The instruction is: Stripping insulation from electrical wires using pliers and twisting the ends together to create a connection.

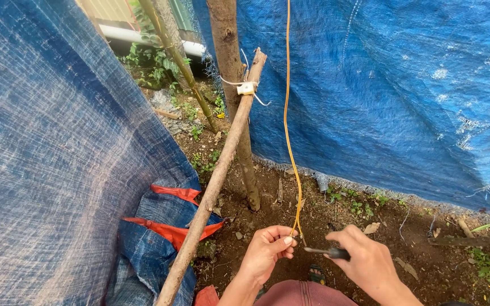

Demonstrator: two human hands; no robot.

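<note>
My left hand (266, 251) pinches the lower end of a thin yellow cord (286, 113) that hangs down from above the frame. My right hand (368, 262) grips a small dark-handled tool (327, 251), its metal tip pointing left toward the cord's end near my left fingers. Both hands are low in the view, over bare soil.
A slanted wooden stick (216, 181) is tied with white string (247, 88) to an upright thin tree trunk (235, 85). Blue tarpaulin (404, 96) hangs on the right, and another blue sheet (46, 170) with an orange edge (171, 229) on the left. Weeds and debris dot the ground.
</note>
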